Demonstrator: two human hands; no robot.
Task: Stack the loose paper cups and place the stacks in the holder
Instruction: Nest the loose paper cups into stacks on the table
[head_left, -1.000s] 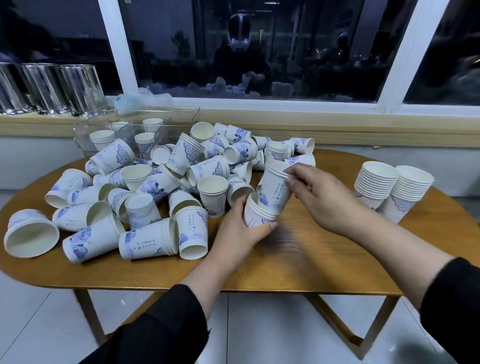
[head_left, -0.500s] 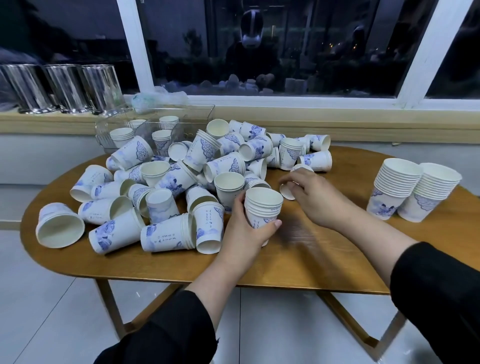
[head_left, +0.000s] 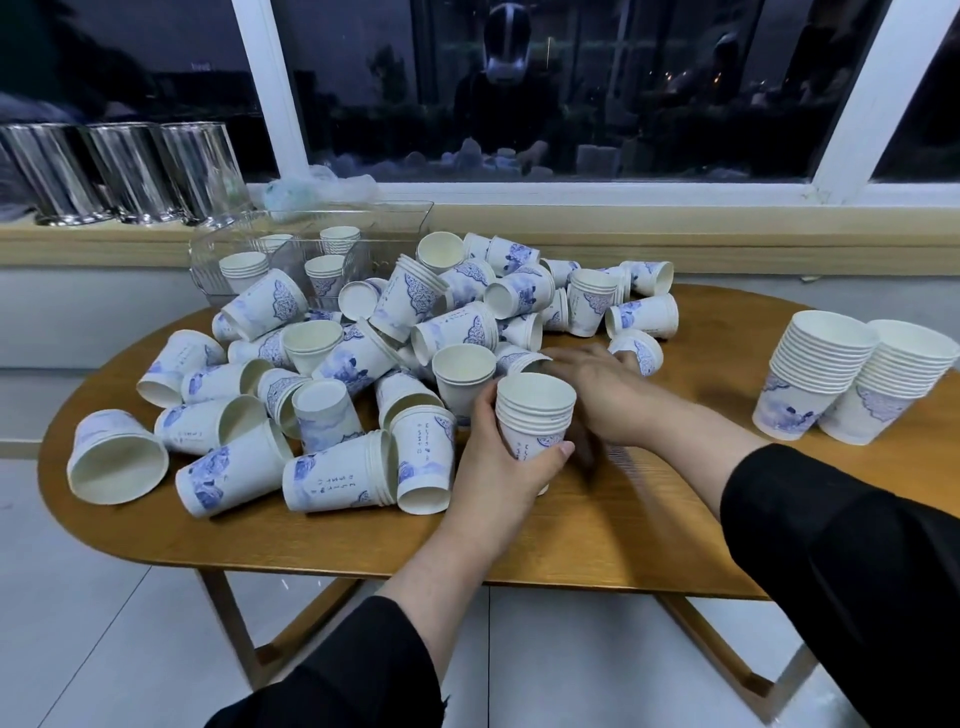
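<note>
Many white paper cups with blue prints lie in a loose pile (head_left: 363, 353) across the left and middle of the round wooden table (head_left: 623, 530). My left hand (head_left: 493, 467) grips a short upright stack of cups (head_left: 535, 415) at the pile's near right edge. My right hand (head_left: 597, 384) hovers just behind that stack, blurred, fingers spread toward the pile; nothing shows in it. One loose cup (head_left: 639, 351) lies right behind it. The clear plastic holder (head_left: 405, 218) stands at the back left and holds a few short stacks.
Two tall finished stacks (head_left: 815, 384) (head_left: 893, 389) stand together at the table's right edge. Steel cylinders (head_left: 130, 171) and a crumpled plastic bag (head_left: 317, 187) rest on the windowsill behind. The table's front edge runs just under my forearms.
One second ago my right hand was pushing cups into the tilted stack. The stack now stands upright in my left hand, and my right hand has let go and swung over the pile.
</note>
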